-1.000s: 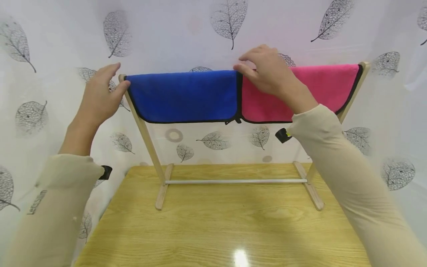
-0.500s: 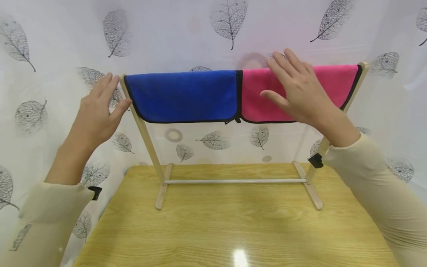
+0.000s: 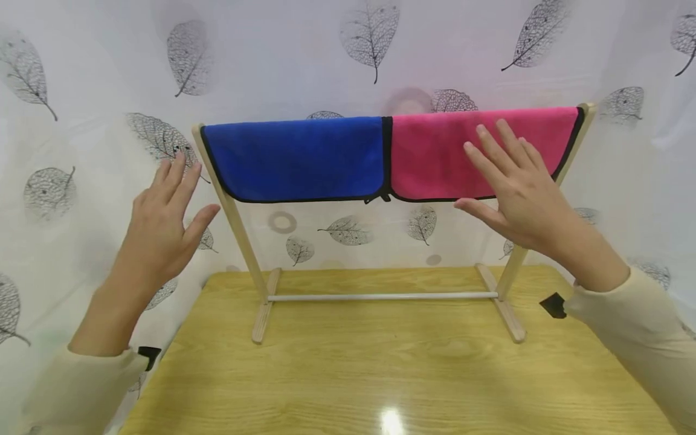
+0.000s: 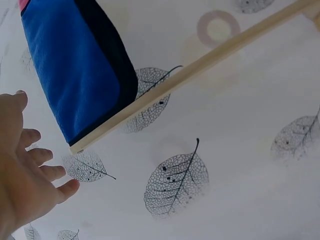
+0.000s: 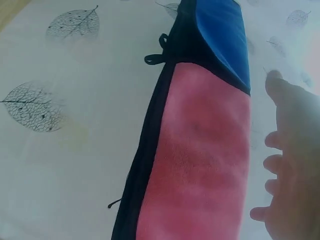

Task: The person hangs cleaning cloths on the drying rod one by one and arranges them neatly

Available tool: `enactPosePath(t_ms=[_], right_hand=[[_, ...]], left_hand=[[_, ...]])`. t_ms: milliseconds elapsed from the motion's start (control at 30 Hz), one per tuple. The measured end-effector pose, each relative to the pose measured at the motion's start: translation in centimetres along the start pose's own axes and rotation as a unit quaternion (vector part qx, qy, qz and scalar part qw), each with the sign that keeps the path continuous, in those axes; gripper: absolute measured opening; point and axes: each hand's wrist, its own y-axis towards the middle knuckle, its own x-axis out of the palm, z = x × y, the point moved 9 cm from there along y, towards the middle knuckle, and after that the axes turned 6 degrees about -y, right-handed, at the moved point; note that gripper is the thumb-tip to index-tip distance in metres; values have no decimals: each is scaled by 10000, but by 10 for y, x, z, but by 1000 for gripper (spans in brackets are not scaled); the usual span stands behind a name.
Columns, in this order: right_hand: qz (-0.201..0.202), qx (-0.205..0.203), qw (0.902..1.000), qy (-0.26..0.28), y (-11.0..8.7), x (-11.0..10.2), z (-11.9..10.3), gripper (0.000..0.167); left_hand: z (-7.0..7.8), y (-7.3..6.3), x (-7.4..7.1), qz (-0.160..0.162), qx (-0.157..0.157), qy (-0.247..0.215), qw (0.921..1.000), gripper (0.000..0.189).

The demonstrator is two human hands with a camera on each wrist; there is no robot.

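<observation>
A blue towel (image 3: 293,160) with black edging hangs over the top of a wooden rack (image 3: 239,232), beside a pink towel (image 3: 429,157) edged the same way. The two meet near the middle, where small black loops (image 5: 156,59) show in the right wrist view. My left hand (image 3: 160,223), fingers straight and thumb spread, is just left of the rack's left post and holds nothing. My right hand (image 3: 522,193) is spread in front of the pink towel and covers part of it in the head view. A gap separates it from the cloth in the right wrist view.
The rack stands on a wood-grain table (image 3: 380,362), with a white lower bar (image 3: 380,296) between its feet. Behind it hangs a pale curtain (image 3: 283,60) printed with grey leaves.
Both hands have come down and back from the towels. The right hand has moved rightward from the middle seam and its fingers have straightened. The towels hang as before.
</observation>
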Motion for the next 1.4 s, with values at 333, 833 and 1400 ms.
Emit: enactPosePath(t_ms=[333, 833, 1400], right_hand=[[-474, 262, 9985, 38, -52, 18, 11, 87], [-676, 560, 9961, 102, -117, 53, 19, 92], [-1096, 940, 9892, 236, -182, 97, 19, 95]], left_hand=[[7, -31, 23, -279, 106, 227, 9993, 69], [-11, -92, 65, -818, -120, 204, 9964, 71], [-48, -156, 106, -1272, -727, 74, 9892, 72]])
